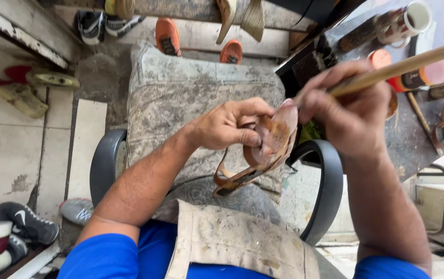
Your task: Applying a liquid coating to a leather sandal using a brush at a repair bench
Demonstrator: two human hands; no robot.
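My left hand (227,125) is curled around a brown leather sandal (268,147), thumb pressed flat on the sole's edge and the other fingers wrapped behind it, so it is clamped, held tilted with the toe up toward one o'clock and the straps hanging down toward seven. My right hand (348,111) sits at three o'clock from it, fingers pinched together on a long wooden-handled brush (403,67) whose shaft runs off toward two o'clock; the working tip meets the sandal at its upper end, though blur keeps me from seeing the bristles. I judge the step in hand to be coating or glueing the sole's face, with the upper end being worked. The next move, as I read it, calls for a steady grip from the left and short, light strokes down the sole without wetting the straps. Outward, the sandal hangs over a worn grey cushion (180,88) on a stool, between its dark curved armrests (325,186). A white mug (413,20) stands on the cluttered workbench (403,139) at one o'clock, orange shoes (167,36) at twelve, and black sneakers (25,222) at eight.
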